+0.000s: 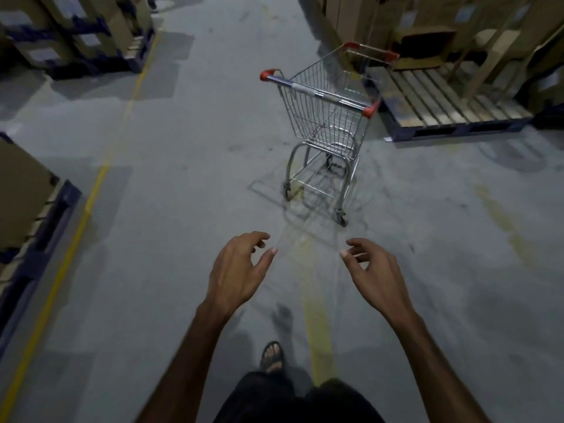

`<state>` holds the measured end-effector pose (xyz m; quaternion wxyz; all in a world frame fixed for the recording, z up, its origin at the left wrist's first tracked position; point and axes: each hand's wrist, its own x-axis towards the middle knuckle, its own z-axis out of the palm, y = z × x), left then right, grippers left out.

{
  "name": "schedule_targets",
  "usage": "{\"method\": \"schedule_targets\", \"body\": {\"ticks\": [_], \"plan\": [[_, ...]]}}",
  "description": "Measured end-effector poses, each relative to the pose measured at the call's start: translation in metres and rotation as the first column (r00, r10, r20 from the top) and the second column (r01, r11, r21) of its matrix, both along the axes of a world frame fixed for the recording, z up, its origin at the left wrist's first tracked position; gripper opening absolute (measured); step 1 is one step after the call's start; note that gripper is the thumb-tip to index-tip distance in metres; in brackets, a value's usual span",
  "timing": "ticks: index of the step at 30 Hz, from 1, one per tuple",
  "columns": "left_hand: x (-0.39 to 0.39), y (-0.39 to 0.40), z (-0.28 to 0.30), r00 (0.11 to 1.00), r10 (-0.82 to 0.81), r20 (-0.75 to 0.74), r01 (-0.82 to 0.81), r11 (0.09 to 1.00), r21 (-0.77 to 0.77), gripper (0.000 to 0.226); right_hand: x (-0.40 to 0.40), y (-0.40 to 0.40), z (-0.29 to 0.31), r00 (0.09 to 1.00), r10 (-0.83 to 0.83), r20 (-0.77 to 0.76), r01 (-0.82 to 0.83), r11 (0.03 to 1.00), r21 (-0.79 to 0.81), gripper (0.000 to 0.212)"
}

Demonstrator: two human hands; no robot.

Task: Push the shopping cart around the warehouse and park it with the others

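Shopping cart (pixel 323 129): standing ahead, well apart from both hands, beside a wooden pallet (pixel 442 102).
Left hand (pixel 238 270): reaching forward, fingers loosely spread, holding nothing.
Right hand (pixel 375 273): mirroring, likewise empty.

Both forearms are seen bare, with no sleeves, watch or rings on the left hand (pixel 236 270) or the right hand (pixel 377 274). Dark, loose clothing (pixel 293 401) is worn on the lower body. A dark open-toed sandal (pixel 271 357) is worn on the one visible foot.
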<state>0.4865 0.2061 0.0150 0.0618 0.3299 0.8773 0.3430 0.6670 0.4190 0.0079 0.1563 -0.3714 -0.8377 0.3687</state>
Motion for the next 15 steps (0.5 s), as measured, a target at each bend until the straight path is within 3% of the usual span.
{"method": "schedule_targets", "body": {"ticks": [15], "plan": [[-0.222, 0.178, -0.004, 0.993, -0.105, -0.045, 0.104, 0.994, -0.028, 0.033, -0.205, 0.156, -0.007, 0.997, -0.069, -0.024, 0.069, 0.998, 0.005, 0.033]]}}
